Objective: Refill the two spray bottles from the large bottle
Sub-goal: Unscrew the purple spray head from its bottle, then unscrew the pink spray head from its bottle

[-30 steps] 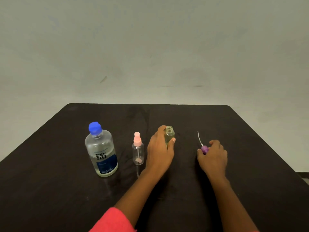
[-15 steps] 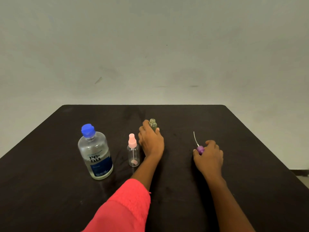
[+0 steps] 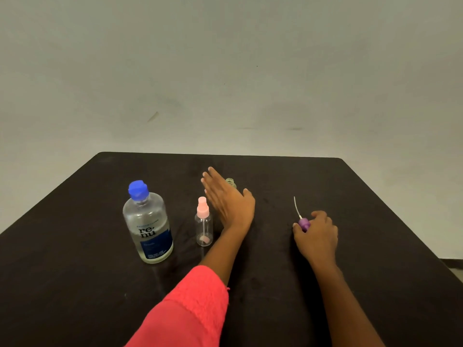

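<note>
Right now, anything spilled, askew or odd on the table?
No spill. Only oddity: the purple spray head, dip tube exposed, is off its bottle, pinched by the right hand on the table. The uncapped small bottle stands open behind the open left hand. Both fit refilling.

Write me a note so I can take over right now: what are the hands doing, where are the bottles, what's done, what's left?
Left hand: open, fingers straight, in front of the uncapped bottle; touch unclear.
Right hand: grips the purple sprayer, low by the table.
Big bottle, blue cap on, stands left; pink bottle, sprayer on, beside it.
Done: purple sprayer off.
To do: uncap the big and pink bottles, fill both small ones, refit sprayers.
</note>
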